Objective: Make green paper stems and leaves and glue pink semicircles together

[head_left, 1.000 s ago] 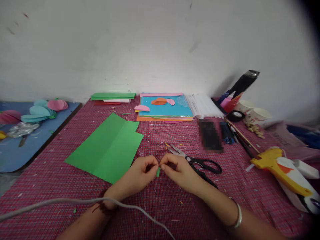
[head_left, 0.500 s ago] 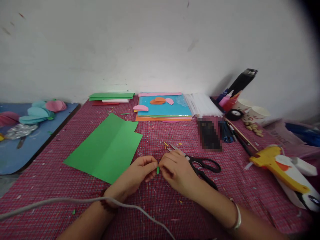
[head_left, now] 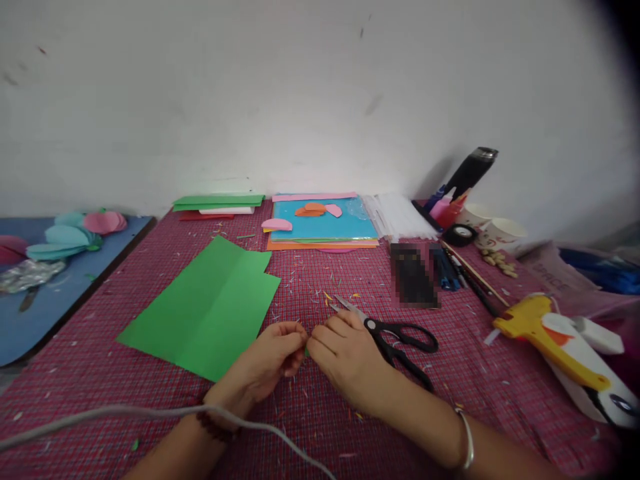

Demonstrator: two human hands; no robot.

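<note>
My left hand [head_left: 280, 350] and my right hand [head_left: 345, 357] meet at the fingertips over the checked cloth. Between them a small strip of green paper [head_left: 307, 351] is pinched, mostly covered by the fingers. Both hands are closed on it. Just beyond and beside my right hand lie black-handled scissors [head_left: 395, 340], their blades pointing away to the left. A large sheet of green paper [head_left: 205, 310], with a notch cut from its right corner, rests left of my left hand.
A grey cable [head_left: 150, 412] crosses in front of my forearms. At the back lie a stack of coloured sheets [head_left: 325, 227] and folded green paper [head_left: 220, 201]. On the right are a yellow glue gun [head_left: 555, 340], paper cups [head_left: 501, 233] and black tape [head_left: 460, 234]. Paper pumpkins [head_left: 65, 241] sit far left.
The green strip between my fingertips shows less now, as my fingers cover more of it. The whole view has shifted slightly; the scissors and large sheet stay in place on the cloth.
</note>
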